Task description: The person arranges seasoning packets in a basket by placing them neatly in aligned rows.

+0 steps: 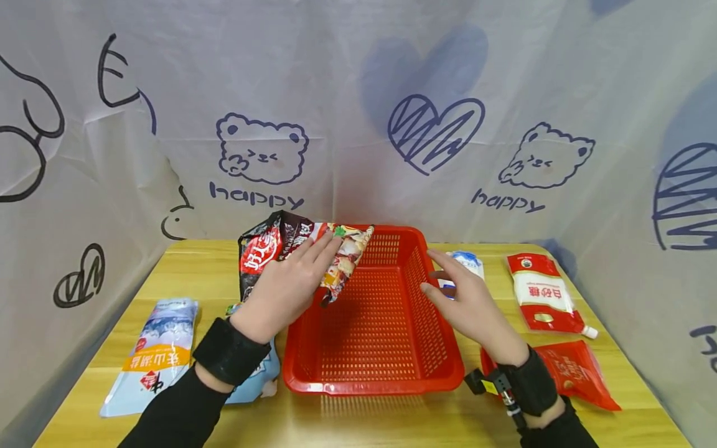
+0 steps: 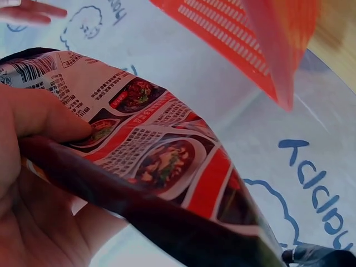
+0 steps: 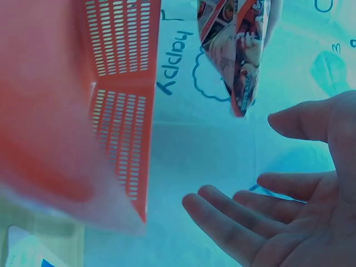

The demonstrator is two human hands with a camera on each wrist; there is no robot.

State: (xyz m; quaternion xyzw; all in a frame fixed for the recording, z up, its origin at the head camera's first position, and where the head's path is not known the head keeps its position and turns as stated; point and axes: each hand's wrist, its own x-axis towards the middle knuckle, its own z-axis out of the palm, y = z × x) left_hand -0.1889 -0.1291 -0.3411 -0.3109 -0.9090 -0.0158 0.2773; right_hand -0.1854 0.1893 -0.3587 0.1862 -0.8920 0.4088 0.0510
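Observation:
My left hand grips a black and red food packet above the left side of a red plastic basket. In the left wrist view, the thumb lies on the printed side of the packet, where pictures of dishes and a barcode show; the other fingers are behind it. The packet sags at a tilt, its pointed corner hanging over the basket's inside. Beside the basket's right wall, my right hand is held up with spread fingers and holds nothing. The right wrist view shows its fingers apart from the basket and packet.
On the left of the wooden table lies a blue and orange salt bag. A light blue bag is partly under my left wrist. To the right are a blue and white bag, a white sugar bag and a red packet.

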